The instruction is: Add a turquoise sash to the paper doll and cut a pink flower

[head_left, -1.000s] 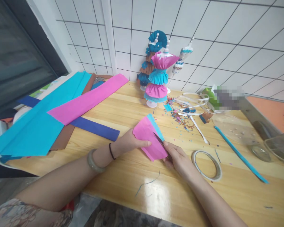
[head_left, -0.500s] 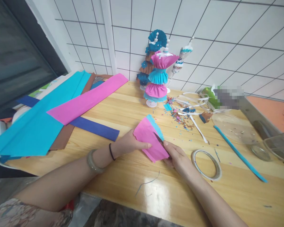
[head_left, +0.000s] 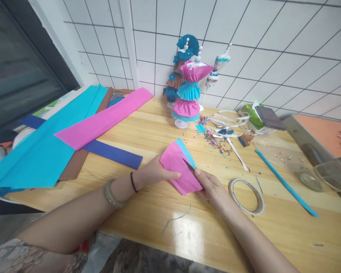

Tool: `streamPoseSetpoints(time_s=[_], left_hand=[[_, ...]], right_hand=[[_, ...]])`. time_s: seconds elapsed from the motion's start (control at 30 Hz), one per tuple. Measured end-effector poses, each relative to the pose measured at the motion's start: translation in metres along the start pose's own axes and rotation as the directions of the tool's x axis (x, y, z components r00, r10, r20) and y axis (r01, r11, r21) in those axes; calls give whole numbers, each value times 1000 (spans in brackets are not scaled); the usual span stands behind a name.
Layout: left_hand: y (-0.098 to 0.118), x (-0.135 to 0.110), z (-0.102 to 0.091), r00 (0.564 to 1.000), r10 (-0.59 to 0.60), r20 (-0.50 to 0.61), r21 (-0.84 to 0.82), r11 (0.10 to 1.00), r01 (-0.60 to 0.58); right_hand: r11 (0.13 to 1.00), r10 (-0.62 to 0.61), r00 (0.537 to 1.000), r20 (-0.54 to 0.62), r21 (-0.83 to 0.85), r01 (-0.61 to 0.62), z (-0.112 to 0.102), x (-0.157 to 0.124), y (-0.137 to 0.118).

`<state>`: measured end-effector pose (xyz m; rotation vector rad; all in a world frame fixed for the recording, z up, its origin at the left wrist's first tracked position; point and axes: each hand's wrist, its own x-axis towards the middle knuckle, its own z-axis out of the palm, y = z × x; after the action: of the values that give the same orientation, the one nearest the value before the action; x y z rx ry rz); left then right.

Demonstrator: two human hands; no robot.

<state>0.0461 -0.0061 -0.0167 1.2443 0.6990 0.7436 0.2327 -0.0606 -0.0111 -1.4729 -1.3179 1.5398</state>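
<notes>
A folded piece of pink crepe paper (head_left: 177,161) with a blue layer along its upper right edge is pinched in my left hand (head_left: 157,170), the thumb on top and the other fingers hidden beneath. My right hand (head_left: 210,185) grips scissors (head_left: 189,165), whose dark blade lies over the pink paper and points up and to the left. The scissor handles are mostly covered by my fingers. Behind the paper stand small dress stands, the front one dressed in a pink and blue ruffled paper dress (head_left: 189,91).
Pink (head_left: 110,117), turquoise (head_left: 45,144) and dark blue crepe paper (head_left: 116,153) lie at the left. Paper scraps (head_left: 216,142), a tape roll (head_left: 246,196), a turquoise strip (head_left: 285,182), a phone (head_left: 269,117) and a clear jar (head_left: 333,174) are at the right.
The view has shifted very slightly. Both hands, the crepe paper and the scissors keep nearly the same position.
</notes>
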Motion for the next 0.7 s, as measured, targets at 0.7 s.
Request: streamPoseSetpoints(time_s=[0.7], left_hand=[[2, -1, 0, 1000, 11, 23, 51, 999, -12]], right_hand=[[998, -37, 999, -8, -57, 37, 0, 0, -1]])
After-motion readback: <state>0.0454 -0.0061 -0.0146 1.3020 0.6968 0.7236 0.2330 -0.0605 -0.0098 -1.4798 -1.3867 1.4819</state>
